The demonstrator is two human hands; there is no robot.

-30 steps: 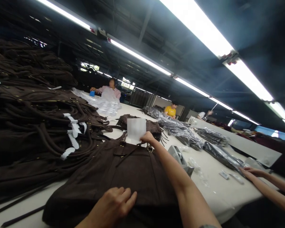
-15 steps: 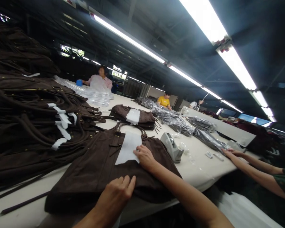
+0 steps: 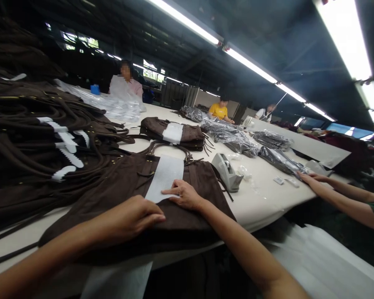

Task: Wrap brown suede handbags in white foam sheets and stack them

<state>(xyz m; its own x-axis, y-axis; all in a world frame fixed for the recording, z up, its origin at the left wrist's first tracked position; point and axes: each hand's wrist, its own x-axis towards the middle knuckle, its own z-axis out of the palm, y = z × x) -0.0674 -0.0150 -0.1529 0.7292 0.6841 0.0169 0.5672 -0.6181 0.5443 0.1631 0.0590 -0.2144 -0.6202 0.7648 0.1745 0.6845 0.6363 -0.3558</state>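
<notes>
A dark brown bag (image 3: 112, 199) lies flat on the white table, its handles toward the far side. A white paper strip (image 3: 167, 170) runs down the middle of the bag. My right hand (image 3: 183, 194) rests on the strip's lower right part, index finger stretched out across the paper. Beside the strip's lower end, my left hand (image 3: 141, 216) is closed over the bag's near part; what its fingers hold, if anything, is hidden. A grey tape dispenser (image 3: 227, 172) stands just right of the bag.
Brown bags with white-wrapped handles (image 3: 34, 153) are piled at left. Another brown bag (image 3: 190, 137) lies beyond. Plastic-wrapped bags (image 3: 227, 135) lie farther back. At right, a co-worker's hands (image 3: 311, 178) touch a wrapped bag. Other people are behind the table.
My left hand has moved up and its fingers have closed over the bag. My right index finger now stretches left across the strip. The camera view has shifted slightly.
</notes>
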